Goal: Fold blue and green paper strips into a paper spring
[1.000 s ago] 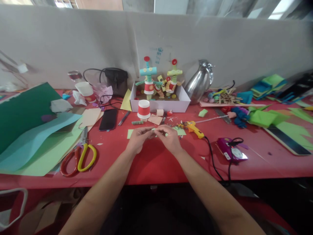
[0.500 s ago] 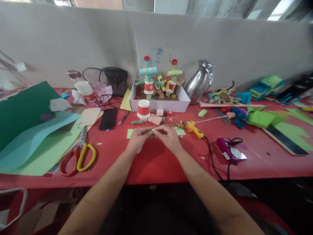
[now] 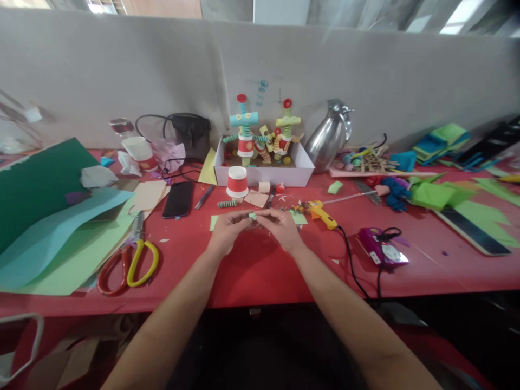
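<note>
Between the fingertips of my left hand (image 3: 228,229) and my right hand (image 3: 281,228) is a small piece of folded pale-green paper (image 3: 253,216); both hands are closed on it, and the fingers partly cover it. Flat pale-green paper (image 3: 299,218) shows on the table just beyond my hands. Behind them, an upside-down red and white paper cup (image 3: 237,182) stands near a folded green paper spring (image 3: 227,204). A yellow hot glue gun (image 3: 323,214) lies right of my right hand.
Red-and-yellow-handled scissors (image 3: 143,264) and a black phone (image 3: 177,199) lie to the left. At the back are a white box (image 3: 264,176) holding paper-cup figures and a steel jug (image 3: 329,138). A purple device (image 3: 382,250) with a cord sits at the right.
The fingers have shifted slightly, and more of the green folded paper shows between them. The view has moved a little; other things lie as before.
</note>
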### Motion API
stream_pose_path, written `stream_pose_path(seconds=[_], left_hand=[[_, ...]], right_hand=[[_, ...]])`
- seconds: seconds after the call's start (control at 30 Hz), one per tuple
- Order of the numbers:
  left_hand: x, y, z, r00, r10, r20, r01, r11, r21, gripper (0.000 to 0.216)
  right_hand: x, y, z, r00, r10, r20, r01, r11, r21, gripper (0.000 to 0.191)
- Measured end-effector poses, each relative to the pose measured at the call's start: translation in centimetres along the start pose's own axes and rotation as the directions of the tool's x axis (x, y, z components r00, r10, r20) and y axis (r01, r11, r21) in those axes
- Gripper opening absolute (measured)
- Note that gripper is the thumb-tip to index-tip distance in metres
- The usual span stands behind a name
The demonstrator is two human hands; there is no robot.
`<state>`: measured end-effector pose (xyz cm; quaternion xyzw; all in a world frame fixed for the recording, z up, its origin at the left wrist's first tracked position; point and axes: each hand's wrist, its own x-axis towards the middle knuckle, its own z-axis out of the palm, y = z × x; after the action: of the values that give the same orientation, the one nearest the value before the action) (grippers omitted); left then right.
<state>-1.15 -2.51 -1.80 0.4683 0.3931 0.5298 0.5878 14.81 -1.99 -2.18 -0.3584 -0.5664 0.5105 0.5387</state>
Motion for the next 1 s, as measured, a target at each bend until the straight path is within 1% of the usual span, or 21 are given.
stream_pose_path(seconds=[0.13, 0.33, 0.43, 0.5, 0.53, 0.6, 0.67, 0.77, 0.83, 0.9, 1.0], left_hand=[[0.04, -0.06, -0.07, 1.000, -0.003, 0.012, 0.003, 0.999, 0.046, 0.037], [0.13, -0.59, -0.21, 0.999, 0.011, 0.039, -0.014, 0.995, 0.096, 0.041], [0.13, -0.69, -0.04, 0.999, 0.040, 0.021, -0.043, 0.989, 0.143, 0.040], [0.14, -0.61, 0.10, 0.996, 0.082, 0.022, -0.085, 0.985, 0.148, 0.041], [0.14, -0.54, 0.15, 0.994, 0.109, 0.031, -0.112, 0.983, 0.148, 0.043], [0.17, -0.41, 0.17, 0.984, 0.168, 0.067, -0.177, 0.971, 0.163, 0.046], [0.22, -0.36, 0.13, 0.967, 0.224, 0.121, -0.245, 0.949, 0.198, 0.043], [0.27, -0.44, 0.10, 0.944, 0.285, 0.170, -0.321, 0.912, 0.255, 0.032], [0.27, -0.51, 0.13, 0.943, 0.293, 0.159, -0.326, 0.909, 0.259, 0.027], [0.24, -0.50, 0.21, 0.949, 0.282, 0.142, -0.308, 0.927, 0.216, 0.025], [0.12, -0.23, 0.40, 0.960, 0.255, 0.116, -0.270, 0.953, 0.137, 0.027]], right_hand=[[-0.03, 0.28, -0.05, 1.000, -0.014, 0.006, 0.014, 1.000, 0.004, 0.020], [0.00, 0.36, -0.21, 0.999, -0.036, 0.001, 0.036, 0.992, -0.122, 0.019], [0.05, 0.41, -0.21, 1.000, -0.019, 0.005, 0.019, 0.996, -0.081, 0.019], [0.11, 0.43, -0.22, 1.000, -0.022, 0.003, 0.022, 0.999, -0.033, 0.020], [0.14, 0.44, -0.23, 1.000, -0.026, 0.000, 0.026, 1.000, -0.009, 0.022], [0.22, 0.49, -0.31, 0.999, -0.036, 0.012, 0.036, 0.999, 0.015, 0.032], [0.30, 0.61, -0.42, 0.996, -0.073, 0.060, 0.073, 0.997, -0.006, 0.039], [0.35, 0.79, -0.54, 0.976, -0.191, 0.106, 0.202, 0.973, -0.115, 0.034], [0.28, 0.77, -0.54, 0.961, -0.262, 0.089, 0.275, 0.939, -0.206, 0.029], [0.16, 0.58, -0.48, 0.950, -0.304, 0.067, 0.310, 0.909, -0.279, 0.026], [-0.05, 0.20, -0.37, 0.944, -0.325, 0.056, 0.326, 0.894, -0.307, 0.023]])
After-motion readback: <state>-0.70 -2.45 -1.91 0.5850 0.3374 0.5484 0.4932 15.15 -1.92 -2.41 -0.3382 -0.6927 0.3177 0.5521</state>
